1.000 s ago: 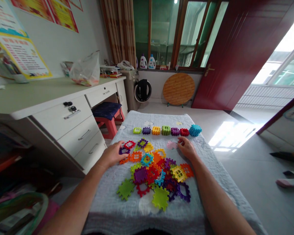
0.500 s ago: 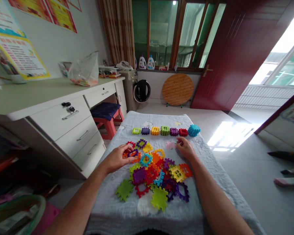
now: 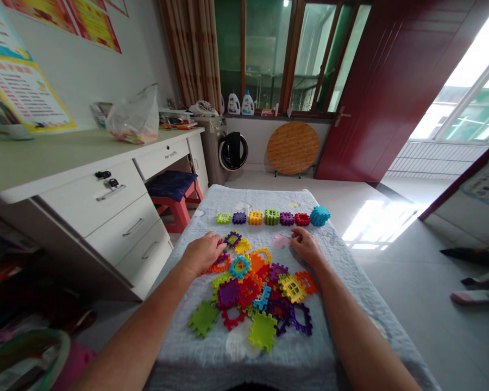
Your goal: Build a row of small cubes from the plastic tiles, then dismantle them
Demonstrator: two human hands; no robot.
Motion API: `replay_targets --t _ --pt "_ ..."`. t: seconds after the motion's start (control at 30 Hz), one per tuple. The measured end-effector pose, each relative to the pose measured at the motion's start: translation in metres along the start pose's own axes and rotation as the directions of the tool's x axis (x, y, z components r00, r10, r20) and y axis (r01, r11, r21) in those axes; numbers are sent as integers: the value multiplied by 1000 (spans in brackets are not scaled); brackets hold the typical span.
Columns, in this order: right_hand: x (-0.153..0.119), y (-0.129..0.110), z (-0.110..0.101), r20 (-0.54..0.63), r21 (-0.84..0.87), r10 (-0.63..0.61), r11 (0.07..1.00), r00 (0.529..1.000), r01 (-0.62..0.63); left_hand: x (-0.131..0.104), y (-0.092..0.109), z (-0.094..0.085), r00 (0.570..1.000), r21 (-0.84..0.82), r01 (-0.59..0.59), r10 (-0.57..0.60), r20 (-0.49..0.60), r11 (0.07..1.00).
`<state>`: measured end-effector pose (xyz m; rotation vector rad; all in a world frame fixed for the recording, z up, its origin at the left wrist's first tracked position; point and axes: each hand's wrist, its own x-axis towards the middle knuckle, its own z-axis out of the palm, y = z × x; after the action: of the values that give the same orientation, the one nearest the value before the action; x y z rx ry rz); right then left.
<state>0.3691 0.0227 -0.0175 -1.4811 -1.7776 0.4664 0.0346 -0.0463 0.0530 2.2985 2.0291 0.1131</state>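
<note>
My left hand (image 3: 205, 253) is over the far left of a loose pile of toothed plastic building tiles, fingers curled together and pointing down. What lies under its fingertips is hidden. Beside them are a purple frame tile (image 3: 232, 239) and a yellow tile (image 3: 243, 246); orange tiles (image 3: 222, 265) lie just nearer. My right hand (image 3: 306, 245) rests on the cloth right of the pile, its fingers curled in and no tile visible in them. Nearer in the pile are a blue ring-shaped tile (image 3: 240, 267), a purple tile (image 3: 229, 293) and a lime green tile (image 3: 263, 331).
Sorted stacks of tiles stand in a row at the far side, from a lime stack (image 3: 224, 218) to a blue stack (image 3: 320, 215). Pale blue cloth (image 3: 244, 369) covers the table. A white desk (image 3: 118, 190) and a red stool (image 3: 179, 209) are to the left.
My left hand has moved slightly away from me, off the purple tile and over where a red tile showed. That red tile is now hidden. My right hand stays put.
</note>
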Motion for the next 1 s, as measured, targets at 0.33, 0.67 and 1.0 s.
replay_targets --t 0.33,0.67,1.0 --pt "0 0 0 5 -7 7 1000 1000 -7 42 26 14 995 -27 79 -81 -62 996" --pt "0 0 0 14 -26 1 1000 1000 0 34 -8 -12 993 -215 -87 68 -95 973" --pt "-2 -2 -1 7 -23 9 1000 1000 -8 -1 -15 1 997 -5 -73 73 23 997"
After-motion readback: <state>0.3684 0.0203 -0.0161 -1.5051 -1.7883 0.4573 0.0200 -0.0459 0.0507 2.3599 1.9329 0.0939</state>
